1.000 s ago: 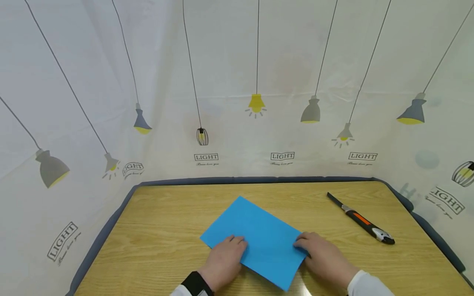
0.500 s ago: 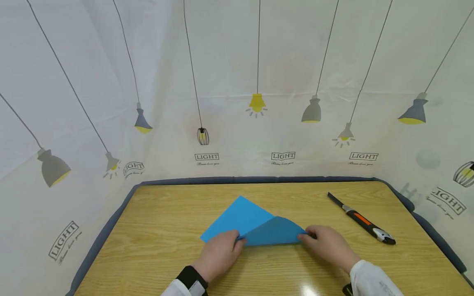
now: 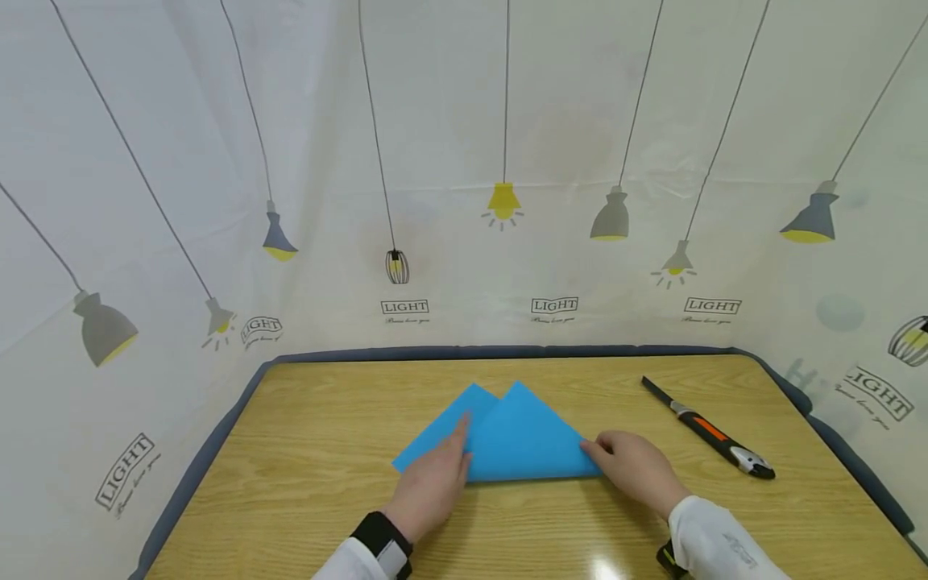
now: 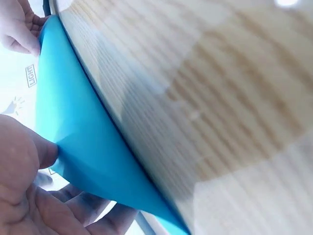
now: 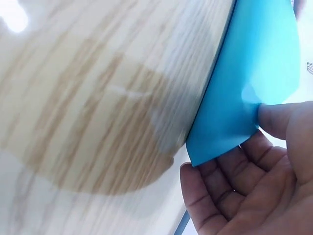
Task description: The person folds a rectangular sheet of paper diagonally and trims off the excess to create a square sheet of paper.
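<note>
Bright blue sheet (image 3: 532,451), two-peaked as folded, paper by the look of it, lies between my grips on a yellowish wood-grain table (image 3: 319,419). My right hand (image 3: 636,471) pinches its right end, thumb on the face, fingers behind the edge. My left hand (image 3: 428,487) has the other end: thumb on the front of the upper flap (image 3: 518,419), index straight out over the layer beneath, other fingertips hidden behind the flap's edge; I read that as a light pinch. The fold (image 3: 536,480) runs on my near side, grip to grip; the flap's peak points away from me. Should be light, thin, springy: likely bounces open unless pressed, creases if squeezed hard. Best hold: both ends of the fold, flat finger pressure between. Smooth face, may slide. Black-and-orange-handled tool with a narrow dark blade (image 3: 714,436) lies beyond my right grip, off to its right.
</note>
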`<action>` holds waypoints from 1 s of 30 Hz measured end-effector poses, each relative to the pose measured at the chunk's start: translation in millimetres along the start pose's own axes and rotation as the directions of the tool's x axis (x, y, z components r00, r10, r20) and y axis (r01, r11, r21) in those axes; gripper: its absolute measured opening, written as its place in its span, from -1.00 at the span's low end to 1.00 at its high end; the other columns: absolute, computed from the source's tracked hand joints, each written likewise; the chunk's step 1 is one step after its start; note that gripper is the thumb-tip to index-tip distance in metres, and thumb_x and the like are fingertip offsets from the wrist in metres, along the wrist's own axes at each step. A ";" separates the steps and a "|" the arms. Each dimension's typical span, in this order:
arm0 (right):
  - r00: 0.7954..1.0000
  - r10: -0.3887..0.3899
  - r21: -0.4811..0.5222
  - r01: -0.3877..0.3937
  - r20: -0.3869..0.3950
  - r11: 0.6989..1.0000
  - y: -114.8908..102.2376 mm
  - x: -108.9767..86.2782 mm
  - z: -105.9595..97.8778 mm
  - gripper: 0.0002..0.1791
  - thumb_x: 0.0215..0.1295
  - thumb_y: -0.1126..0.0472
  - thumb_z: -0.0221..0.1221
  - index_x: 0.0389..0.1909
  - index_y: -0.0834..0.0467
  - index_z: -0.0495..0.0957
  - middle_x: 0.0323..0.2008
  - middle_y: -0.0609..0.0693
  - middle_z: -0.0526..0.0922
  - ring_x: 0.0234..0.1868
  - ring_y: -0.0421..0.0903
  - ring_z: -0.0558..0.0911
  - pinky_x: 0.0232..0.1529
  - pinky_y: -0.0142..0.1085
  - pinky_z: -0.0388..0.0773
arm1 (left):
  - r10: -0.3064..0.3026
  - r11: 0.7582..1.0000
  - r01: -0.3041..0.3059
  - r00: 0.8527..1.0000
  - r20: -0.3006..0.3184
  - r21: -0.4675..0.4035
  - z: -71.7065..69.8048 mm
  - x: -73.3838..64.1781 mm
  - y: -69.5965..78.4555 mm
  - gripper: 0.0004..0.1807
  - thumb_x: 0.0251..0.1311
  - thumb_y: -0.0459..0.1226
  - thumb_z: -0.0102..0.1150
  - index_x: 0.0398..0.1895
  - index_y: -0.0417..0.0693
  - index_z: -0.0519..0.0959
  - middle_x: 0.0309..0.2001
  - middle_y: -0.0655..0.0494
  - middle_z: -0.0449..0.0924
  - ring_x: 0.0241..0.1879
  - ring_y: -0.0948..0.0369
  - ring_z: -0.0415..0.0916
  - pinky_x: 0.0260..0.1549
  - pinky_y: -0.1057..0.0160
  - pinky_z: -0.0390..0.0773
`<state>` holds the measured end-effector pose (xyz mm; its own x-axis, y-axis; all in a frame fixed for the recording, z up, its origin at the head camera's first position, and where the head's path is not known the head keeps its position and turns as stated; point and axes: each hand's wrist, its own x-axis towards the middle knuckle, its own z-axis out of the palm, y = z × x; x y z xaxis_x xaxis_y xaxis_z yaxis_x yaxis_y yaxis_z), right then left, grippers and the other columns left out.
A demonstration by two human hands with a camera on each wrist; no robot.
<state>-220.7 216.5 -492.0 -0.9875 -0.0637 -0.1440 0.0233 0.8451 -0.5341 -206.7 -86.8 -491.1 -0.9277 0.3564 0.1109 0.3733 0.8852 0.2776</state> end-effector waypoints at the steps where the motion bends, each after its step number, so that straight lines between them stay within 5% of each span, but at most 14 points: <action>1: 1.000 0.001 -0.008 -0.001 -0.006 1.000 -0.8 0.6 0.6 -0.50 0.27 -0.20 -0.02 -0.70 0.07 0.41 -0.77 -0.03 0.30 -0.73 -0.12 0.26 -0.67 -0.29 0.17 | 0.019 1.000 -0.019 1.000 -0.009 0.025 0.1 0.4 0.7 -0.37 0.38 -0.15 -0.17 0.44 0.09 -0.10 -0.09 0.00 0.50 -0.61 0.31 0.46 -0.72 0.33 0.43; 4: 1.000 0.007 -0.037 -0.007 -0.022 0.999 -2.6 2.8 2.9 -0.49 0.29 -0.19 -0.03 -0.72 0.07 0.39 -0.78 -0.04 0.28 -0.74 -0.12 0.26 -0.67 -0.29 0.16 | 0.063 0.996 -0.062 0.998 -0.011 0.067 0.2 2.3 3.3 -0.34 0.37 -0.17 -0.15 0.44 0.23 -0.17 0.05 -0.12 0.34 -0.83 0.36 0.20 -0.91 0.40 0.21; 8: 0.999 -0.006 -0.078 0.004 -0.035 0.997 -5.4 5.6 5.2 -0.50 0.29 -0.15 0.00 -0.75 0.06 0.40 -0.80 -0.06 0.26 -0.75 -0.13 0.26 -0.68 -0.31 0.15 | 0.076 0.995 -0.077 0.997 0.016 0.069 0.3 5.3 7.7 -0.28 0.33 -0.06 -0.10 0.43 0.33 -0.23 0.25 -0.16 0.13 -0.85 0.37 0.17 -0.90 0.40 0.19; 14: 0.998 -0.028 -0.120 0.022 -0.047 0.993 -10.1 7.5 7.0 -0.51 0.28 -0.12 0.03 -0.77 0.06 0.38 -0.81 -0.06 0.27 -0.75 -0.13 0.28 -0.69 -0.31 0.15 | 0.076 0.988 -0.086 0.994 0.077 0.126 -3.0 8.1 16.1 -0.27 0.22 0.11 -0.03 0.42 0.30 -0.02 0.33 -0.16 0.07 -0.38 0.10 0.56 -0.66 0.23 0.45; 17: 0.999 -0.033 -0.145 0.026 -0.043 0.989 -12.4 7.8 7.7 -0.52 0.28 -0.11 0.03 -0.76 0.06 0.39 -0.80 -0.05 0.28 -0.75 -0.13 0.29 -0.69 -0.31 0.16 | 0.087 0.972 -0.110 0.990 0.115 0.206 -3.0 10.5 20.9 -0.27 0.18 0.17 -0.03 0.40 0.24 0.08 0.35 -0.11 0.07 0.00 -0.05 0.45 -0.34 0.05 0.55; 20: 0.999 -0.035 -0.161 0.029 -0.035 0.986 -13.5 7.2 7.8 -0.53 0.29 -0.10 0.02 -0.75 0.06 0.39 -0.79 -0.05 0.29 -0.74 -0.13 0.30 -0.68 -0.31 0.16 | 0.111 0.951 -0.152 0.981 0.161 0.271 1.8 14.5 25.9 -0.27 0.19 0.19 -0.08 0.40 0.23 0.06 0.38 -0.02 0.03 0.22 -0.08 0.22 -0.07 -0.09 0.44; 30: 0.999 -0.007 -0.099 0.012 0.048 0.995 -11.3 8.0 9.0 -0.56 0.35 -0.10 -0.08 -0.64 0.04 0.45 -0.71 -0.01 0.35 -0.67 -0.12 0.34 -0.62 -0.28 0.21 | 0.097 0.956 -0.163 0.961 0.261 0.243 10.3 17.1 34.3 -0.34 0.28 0.17 -0.23 0.42 0.31 -0.02 0.38 0.01 0.05 0.20 -0.14 0.23 -0.13 -0.12 0.47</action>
<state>-227.5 201.7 -494.7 -0.9791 -0.0953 -0.1799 -0.0040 0.8925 -0.4511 -209.8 -47.3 -489.5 -0.8546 0.5064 -0.1153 0.5081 0.8611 0.0157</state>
